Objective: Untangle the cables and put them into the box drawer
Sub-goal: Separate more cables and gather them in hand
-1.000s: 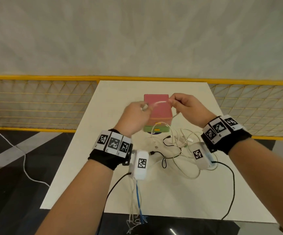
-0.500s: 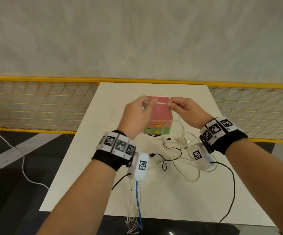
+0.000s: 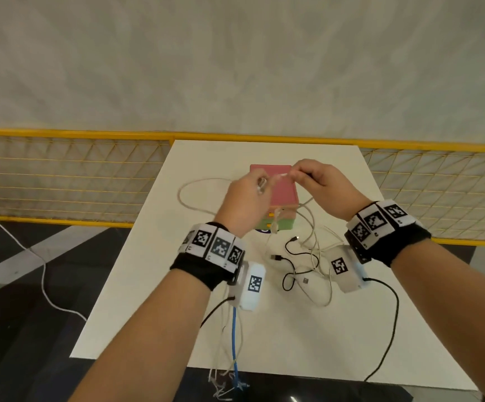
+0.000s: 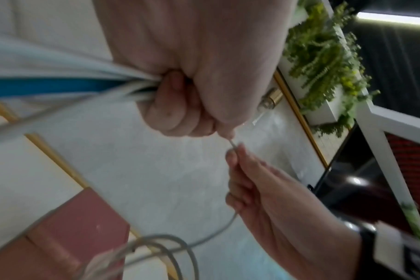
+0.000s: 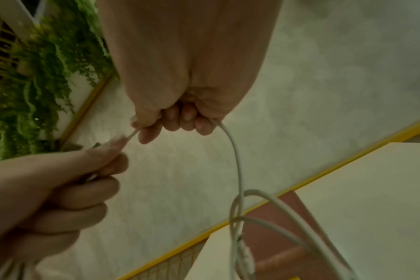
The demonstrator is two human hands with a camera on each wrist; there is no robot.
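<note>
A white cable (image 3: 281, 176) is being held taut above the box (image 3: 276, 195), whose drawers are closed. Compared with a second ago, a long loop is now being drawn out leftward, so untangling is progressing. It is being pinched by the left hand (image 3: 245, 203) and right hand (image 3: 326, 187), fingers curled tight.

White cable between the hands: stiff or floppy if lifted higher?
Likely floppy: the white cable droops in a curve below the right hand. Probably light, since fingertips pinch it. It may drag the tangle, as its loops run down into it.
</note>
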